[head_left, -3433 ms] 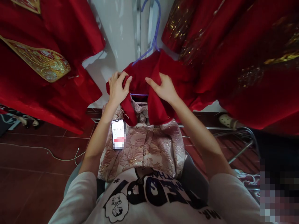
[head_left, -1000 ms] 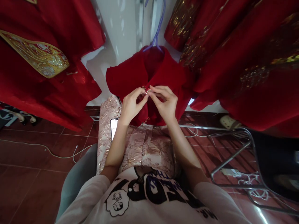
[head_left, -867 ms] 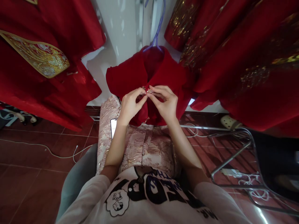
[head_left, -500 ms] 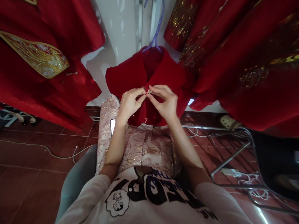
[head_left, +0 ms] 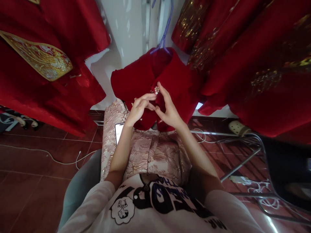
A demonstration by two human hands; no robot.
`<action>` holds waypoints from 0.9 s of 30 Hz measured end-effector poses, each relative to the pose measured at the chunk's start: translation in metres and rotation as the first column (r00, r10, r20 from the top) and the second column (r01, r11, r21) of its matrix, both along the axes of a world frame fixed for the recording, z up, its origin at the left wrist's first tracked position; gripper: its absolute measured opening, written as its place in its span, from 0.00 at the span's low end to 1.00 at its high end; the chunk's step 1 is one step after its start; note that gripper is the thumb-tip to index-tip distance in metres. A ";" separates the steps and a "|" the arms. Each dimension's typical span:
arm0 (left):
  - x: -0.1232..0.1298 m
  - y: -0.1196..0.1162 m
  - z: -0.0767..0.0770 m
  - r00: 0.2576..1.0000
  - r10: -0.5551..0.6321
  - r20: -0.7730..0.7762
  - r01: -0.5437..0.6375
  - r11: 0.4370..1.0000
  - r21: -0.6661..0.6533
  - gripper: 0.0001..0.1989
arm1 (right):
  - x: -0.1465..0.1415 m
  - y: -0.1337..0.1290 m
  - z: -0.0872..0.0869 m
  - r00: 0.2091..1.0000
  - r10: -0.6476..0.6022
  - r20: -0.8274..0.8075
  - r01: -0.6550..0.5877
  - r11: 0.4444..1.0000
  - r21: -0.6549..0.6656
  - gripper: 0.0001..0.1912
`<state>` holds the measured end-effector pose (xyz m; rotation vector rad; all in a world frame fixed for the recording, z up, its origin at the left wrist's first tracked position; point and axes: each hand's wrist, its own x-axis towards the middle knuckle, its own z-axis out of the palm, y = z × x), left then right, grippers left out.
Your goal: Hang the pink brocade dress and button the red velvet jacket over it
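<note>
The purple hanger (head_left: 163,40) presumably keeps the red jacket (head_left: 136,76) spread before me, so my left hand (head_left: 138,109) and right hand (head_left: 171,111) both reach its front (fingers and thumbs parted), right forefinger beside the jewelled button (head_left: 156,90).

Fingers (head_left: 165,94) partly hide the red garment (head_left: 182,81); the purple hanger (head_left: 163,41) is cropped on top.

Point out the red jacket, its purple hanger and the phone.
Jacket (head_left: 145,79): head view, on its front panel at picture left.
Hanger (head_left: 163,39): head view, where the arms fork below the hook.
Phone (head_left: 119,132): head view, on the visible part of its lit screen.
</note>
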<state>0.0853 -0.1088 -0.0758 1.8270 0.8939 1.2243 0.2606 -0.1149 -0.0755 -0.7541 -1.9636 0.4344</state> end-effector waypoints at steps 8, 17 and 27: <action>-0.018 -0.011 0.013 0.998 0.044 -0.033 -0.044 0.999 0.022 0.14 | 0.035 -0.003 0.003 0.991 -0.013 0.136 0.022 0.998 -0.065 0.43; -0.051 -0.015 0.014 0.898 0.386 -0.211 -0.404 0.914 -0.049 0.11 | 0.092 -0.005 0.021 0.931 -0.341 0.128 0.363 0.901 -0.237 0.14; -0.047 -0.006 -0.001 0.921 0.277 -0.273 -0.313 0.945 -0.098 0.15 | 0.062 -0.052 0.064 0.971 -0.074 -0.227 0.021 0.974 -0.227 0.19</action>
